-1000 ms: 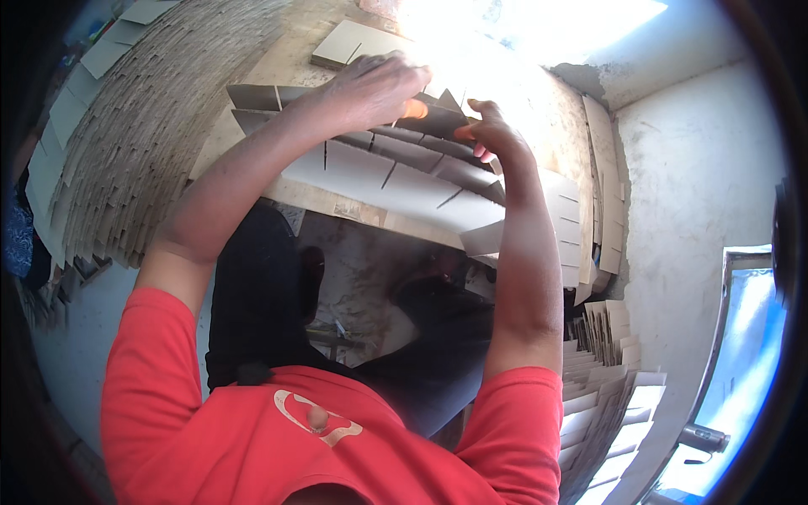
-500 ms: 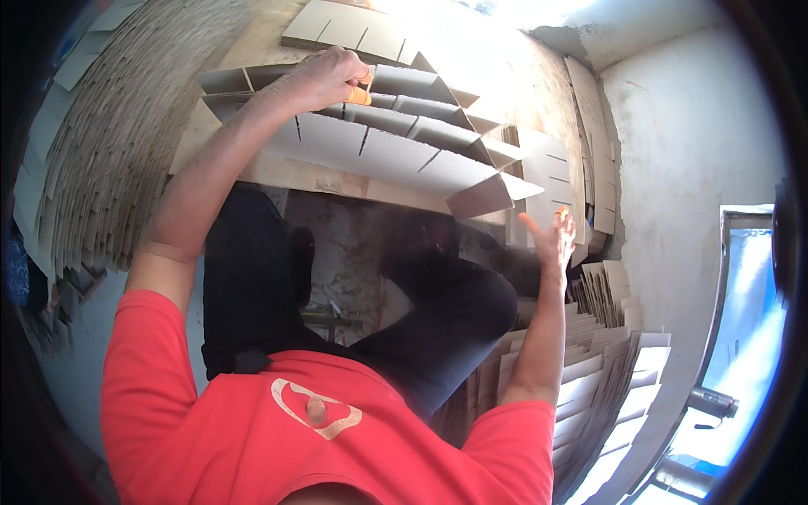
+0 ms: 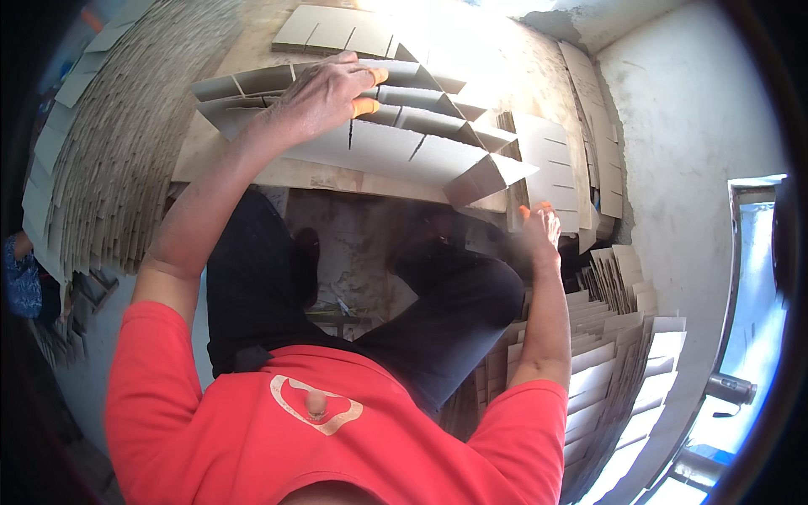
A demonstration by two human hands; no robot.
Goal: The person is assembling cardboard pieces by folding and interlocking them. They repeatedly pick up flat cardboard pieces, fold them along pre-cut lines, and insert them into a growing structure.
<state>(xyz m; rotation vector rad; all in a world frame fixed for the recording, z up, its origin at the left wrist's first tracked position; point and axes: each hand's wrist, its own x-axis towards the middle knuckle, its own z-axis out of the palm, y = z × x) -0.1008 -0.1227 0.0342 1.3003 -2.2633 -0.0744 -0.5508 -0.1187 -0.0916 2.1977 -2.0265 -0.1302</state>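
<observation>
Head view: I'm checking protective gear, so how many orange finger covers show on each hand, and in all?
Left hand, orange finger covers: 2
Right hand, orange finger covers: 2, blurred, so less sure
Total: 4

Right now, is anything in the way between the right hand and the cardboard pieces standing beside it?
Nothing visible blocks it. The right hand hangs just off the table's near edge, its fingertips right at the upright stack of cardboard sheets. Only open air lies between them. The left hand rests apart, on the slotted cardboard grid.
</observation>
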